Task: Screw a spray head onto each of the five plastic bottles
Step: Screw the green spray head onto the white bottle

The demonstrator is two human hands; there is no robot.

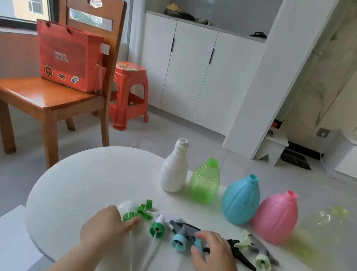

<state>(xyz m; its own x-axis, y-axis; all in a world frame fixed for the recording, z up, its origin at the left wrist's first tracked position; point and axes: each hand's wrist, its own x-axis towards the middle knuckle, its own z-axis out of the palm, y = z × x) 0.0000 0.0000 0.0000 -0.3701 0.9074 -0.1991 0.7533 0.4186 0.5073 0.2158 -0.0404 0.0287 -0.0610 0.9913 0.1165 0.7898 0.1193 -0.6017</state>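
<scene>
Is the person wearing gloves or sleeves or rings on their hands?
No. The left hand and right hand are bare, with no gloves, rings or watch visible. Both forearms are uncovered too, with no sleeves showing as far as the picture reaches.

On your surface [95,168], five bottles [204,180] stand in a row along the far right side. The spray heads [181,234] lie in a line nearer you, with your left hand [106,227] at their left end and your right hand [214,251] over the middle.
</scene>
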